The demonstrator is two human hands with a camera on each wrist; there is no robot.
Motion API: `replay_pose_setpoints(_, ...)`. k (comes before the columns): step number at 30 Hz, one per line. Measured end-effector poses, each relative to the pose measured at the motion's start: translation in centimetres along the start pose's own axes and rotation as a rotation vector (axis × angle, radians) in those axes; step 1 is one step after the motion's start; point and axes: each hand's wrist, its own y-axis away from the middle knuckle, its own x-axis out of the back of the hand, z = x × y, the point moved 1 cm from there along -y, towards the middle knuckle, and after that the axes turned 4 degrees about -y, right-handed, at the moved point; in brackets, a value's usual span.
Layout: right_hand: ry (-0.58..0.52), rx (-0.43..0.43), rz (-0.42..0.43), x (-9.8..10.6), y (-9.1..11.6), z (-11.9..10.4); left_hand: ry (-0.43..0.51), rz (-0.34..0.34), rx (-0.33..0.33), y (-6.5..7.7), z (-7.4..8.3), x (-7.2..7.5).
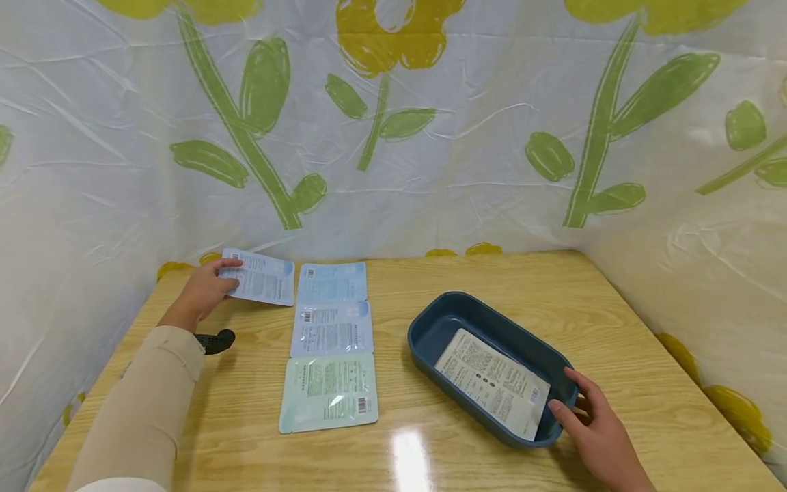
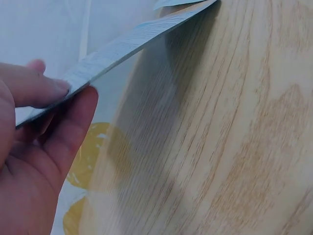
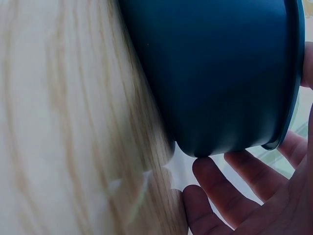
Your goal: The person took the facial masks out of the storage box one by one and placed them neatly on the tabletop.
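Observation:
At the table's far left, my left hand (image 1: pixel 201 292) pinches a pale blue flat sachet (image 1: pixel 266 279) by its left end, thumb on top and fingers below. In the left wrist view the sachet slants, with its held end raised off the table. My right hand (image 1: pixel 601 432) holds the near right end of a dark blue rectangular bin (image 1: pixel 486 309), thumb over the rim. Right wrist view: its fingertips (image 3: pixel 203 169) touch the bin's outer wall. Inside the bin lies a cream printed sachet (image 1: pixel 492 383).
Between the hands, a column of sachets lies on the wooden table (image 1: pixel 393 328): light blue (image 1: pixel 332 281), lavender-blue (image 1: pixel 332 329) and pale green (image 1: pixel 330 391). A black strap end (image 1: pixel 215 340) sticks out by the left wrist. A flower-printed curtain (image 1: pixel 467 171) closes off the back and sides.

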Motion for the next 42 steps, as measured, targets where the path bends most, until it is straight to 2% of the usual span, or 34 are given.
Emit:
replay_pose_setpoints(7, -0.011, -0.008, -0.007, -0.1, 0.0, -0.2, -0.196, 0.085, 0.040, 0.0, 0.6, -0.1)
replay_pose_setpoints(11, -0.028, 0.017, 0.000, -0.1, 0.0, -0.2, -0.250, 0.095, 0.066, -0.3, 0.7, -0.2)
replay_pose_setpoints(16, -0.031, 0.031, 0.011, -0.1, 0.1, -0.1, -0.269, 0.087, 0.081, -0.6, 0.4, -0.3)
replay_pose_setpoints(24, -0.027, 0.009, 0.004, -0.1, 0.1, -0.1, -0.297, 0.060, 0.062, -1.4, -0.3, -0.7)
replay_pose_setpoints(30, -0.032, 0.008, 0.009, -0.2, 0.1, 0.0, -0.336, 0.045, 0.102, -1.4, -0.3, -1.0)
replay_pose_setpoints(35, -0.032, 0.009, 0.010, -0.2, 0.1, 0.2, -0.369, 0.048, 0.107, -1.3, -0.3, -1.2)
replay_pose_setpoints(42, -0.028, 0.017, 0.014, -0.2, 0.1, 0.2, -0.358, 0.065, 0.114, -1.8, -0.8, -1.3)
